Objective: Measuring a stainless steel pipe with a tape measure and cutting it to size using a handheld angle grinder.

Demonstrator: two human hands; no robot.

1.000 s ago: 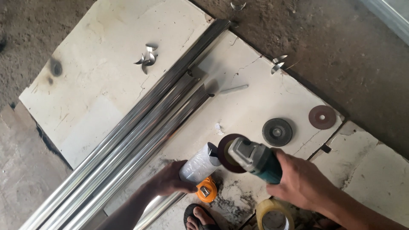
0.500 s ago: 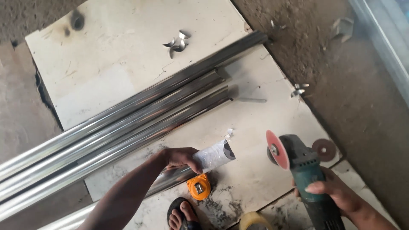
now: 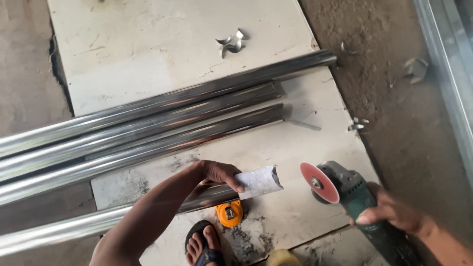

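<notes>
Left hand [image 3: 219,173] on steel pipe [image 3: 148,209]

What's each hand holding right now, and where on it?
The left hand rests on top of a steel pipe near its paper-wrapped cut end. The right hand holds a green angle grinder by its rear body, behind the red disc.

One label is visible: a white paper wrap [image 3: 258,181] around the cut end of the steel pipe [image 3: 148,209], lower centre of the frame, cylindrical in shape with faint grey marking. The left hand [image 3: 219,175] rests on its left edge. No packages, signs or screens are visible.
</notes>
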